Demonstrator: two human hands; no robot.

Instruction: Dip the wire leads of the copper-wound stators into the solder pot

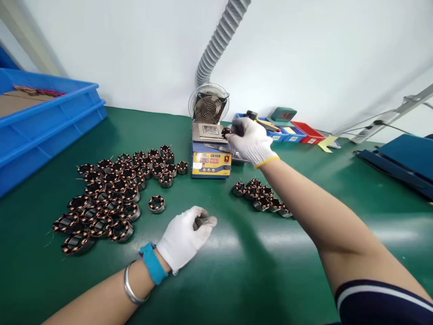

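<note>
My right hand (pixel 248 139), in a white glove, is closed around a small copper-wound ring (pixel 226 132) at the right edge of a blue and yellow machine (pixel 211 161) with a red digital display. My left hand (pixel 187 232), also gloved, hovers low over the green table with fingers curled and thumb apart, nothing visible between them. A single ring (pixel 157 204) lies up and to the left of it. Many more rings (pixel 131 194) form a large group at the left. A smaller group of rings (pixel 262 202) sits beneath my right forearm.
A fan (pixel 209 108) with a grey hose (pixel 221 40) stands behind the machine. Blue crates (pixel 50 131) are at the left. Blue bins (pixel 293 134), a red bin (pixel 307 132) and a green digital device (pixel 283 114) stand at the back right; a blue case (pixel 406 158) lies far right.
</note>
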